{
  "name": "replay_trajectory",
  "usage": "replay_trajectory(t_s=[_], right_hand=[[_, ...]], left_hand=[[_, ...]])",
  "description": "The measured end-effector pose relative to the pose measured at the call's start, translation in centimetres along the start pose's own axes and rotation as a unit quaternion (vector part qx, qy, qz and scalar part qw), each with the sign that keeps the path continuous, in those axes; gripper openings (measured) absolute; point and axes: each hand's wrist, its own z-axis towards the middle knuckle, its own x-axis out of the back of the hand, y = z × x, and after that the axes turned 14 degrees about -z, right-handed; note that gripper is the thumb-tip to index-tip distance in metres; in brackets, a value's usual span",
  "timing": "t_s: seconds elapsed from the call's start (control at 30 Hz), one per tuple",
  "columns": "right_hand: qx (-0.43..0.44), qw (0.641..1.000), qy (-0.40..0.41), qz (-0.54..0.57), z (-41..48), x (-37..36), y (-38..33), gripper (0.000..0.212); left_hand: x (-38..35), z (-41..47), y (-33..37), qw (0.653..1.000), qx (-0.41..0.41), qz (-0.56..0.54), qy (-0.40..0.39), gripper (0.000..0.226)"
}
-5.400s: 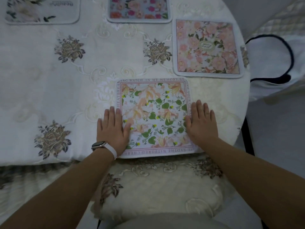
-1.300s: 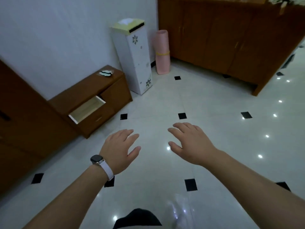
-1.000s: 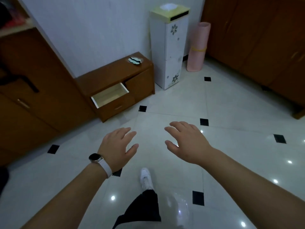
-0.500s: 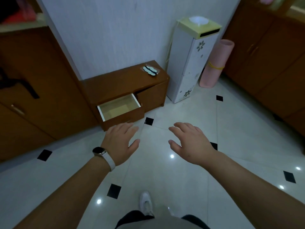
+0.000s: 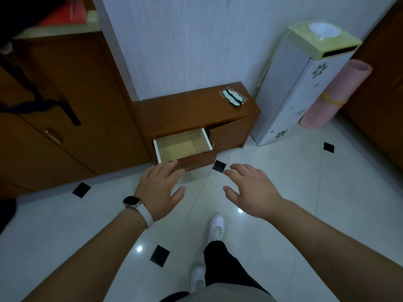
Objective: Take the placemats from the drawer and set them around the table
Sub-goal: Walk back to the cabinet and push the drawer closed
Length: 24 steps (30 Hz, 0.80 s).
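Drawer (image 5: pixel 183 147) stands pulled open, pale wooden interior showing.

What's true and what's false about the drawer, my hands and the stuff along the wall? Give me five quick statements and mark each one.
1. The drawer of the low cabinet is pulled open. True.
2. The left hand holds a placemat. False: its fingers are spread and it holds nothing.
3. A small blue-green item lies on top of the low cabinet. True.
4. The pink rolled mat lies flat on the floor. False: it stands on end beside the white unit.
5. The watch is on the right wrist. False: it is on the left wrist; the right hand is bare and open.
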Motion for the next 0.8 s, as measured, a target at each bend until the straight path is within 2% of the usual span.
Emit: replay_trajectory(t_s=[0.2,0.5,0.8], right_hand=[[0.039,0.999,0.003,0.031,8.0,-1.6,2.3,0.055],[0.095,0.994,-0.023,0.045,18.2,-3.5,5.7,0.045],[0.084,0.994,-0.043,0.062,23.8,-7.0,4.9,0.052]], left_hand=[[-0.1,4.7,-2.1,0.999,0.030,0.010,0.007,0.046],[-0.4,12.0,-4.7,0.998,0.055,0.023,0.030,0.047],[-3.3,16.1,-9.9,0.993,0.109,0.009,-0.032,0.049]])
